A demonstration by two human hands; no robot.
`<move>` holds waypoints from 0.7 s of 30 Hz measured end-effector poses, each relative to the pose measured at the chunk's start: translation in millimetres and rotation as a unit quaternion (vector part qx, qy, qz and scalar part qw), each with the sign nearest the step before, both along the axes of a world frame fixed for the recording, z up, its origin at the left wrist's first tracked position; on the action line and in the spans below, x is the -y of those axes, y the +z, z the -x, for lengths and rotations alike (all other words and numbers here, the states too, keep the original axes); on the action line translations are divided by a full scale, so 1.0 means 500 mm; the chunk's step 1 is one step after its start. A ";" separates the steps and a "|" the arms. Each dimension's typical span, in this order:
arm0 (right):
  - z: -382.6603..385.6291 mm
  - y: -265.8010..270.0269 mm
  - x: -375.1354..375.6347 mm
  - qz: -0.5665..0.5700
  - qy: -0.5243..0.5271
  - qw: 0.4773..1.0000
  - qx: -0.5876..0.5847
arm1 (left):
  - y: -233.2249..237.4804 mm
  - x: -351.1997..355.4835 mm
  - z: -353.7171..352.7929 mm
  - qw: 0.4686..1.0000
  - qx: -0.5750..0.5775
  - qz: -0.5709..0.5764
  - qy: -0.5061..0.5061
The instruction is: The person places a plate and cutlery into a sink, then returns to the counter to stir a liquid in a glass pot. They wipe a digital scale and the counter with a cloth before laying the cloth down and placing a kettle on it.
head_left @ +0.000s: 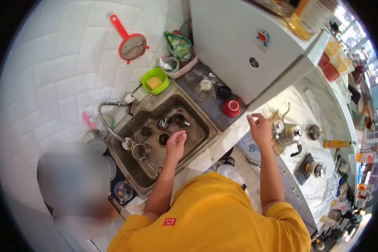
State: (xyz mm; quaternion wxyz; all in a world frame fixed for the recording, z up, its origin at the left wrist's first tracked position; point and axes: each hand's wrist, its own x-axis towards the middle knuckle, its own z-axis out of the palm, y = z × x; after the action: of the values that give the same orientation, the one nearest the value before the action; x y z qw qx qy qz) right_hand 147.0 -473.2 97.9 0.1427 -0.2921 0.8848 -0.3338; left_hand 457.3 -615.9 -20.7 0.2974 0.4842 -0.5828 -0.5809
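Over the front of the metal sink (197,149), my left hand (176,144) is loosely curled, with nothing visible in its fingers. Below it lie a dark drain opening (164,139), a small metal cup (179,119), a round strainer (140,151) and spoons (153,168). My right hand (260,127) hovers above the counter edge to the right. Its fingers are bent and a little apart, and I see nothing in them. Nearest to it are a red cup (232,108) on the dark mat and a metal gooseneck kettle (290,135).
A flexible faucet (103,113) arches over the sink's left side. A green container (157,80) with a sponge stands behind the sink. The white fridge-like cabinet (235,46) rises at the back. A person with a blurred head (73,180) is close on my left.
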 end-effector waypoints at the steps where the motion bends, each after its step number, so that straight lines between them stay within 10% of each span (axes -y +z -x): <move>1: -0.010 -0.009 -0.038 -0.003 -0.010 1.000 0.013 | -0.006 -0.020 0.004 1.000 0.000 0.001 -0.018; 21: 0.023 -0.074 -0.536 -0.012 -0.140 0.989 0.055 | 0.060 -0.308 0.227 0.960 0.054 0.034 -0.274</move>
State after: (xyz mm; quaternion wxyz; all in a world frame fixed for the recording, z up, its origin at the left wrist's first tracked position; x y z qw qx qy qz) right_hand 135.6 -205.1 60.7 0.1461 -0.1447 0.9119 -0.3553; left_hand 344.0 -461.8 9.5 0.1115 0.3259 -0.7280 -0.5928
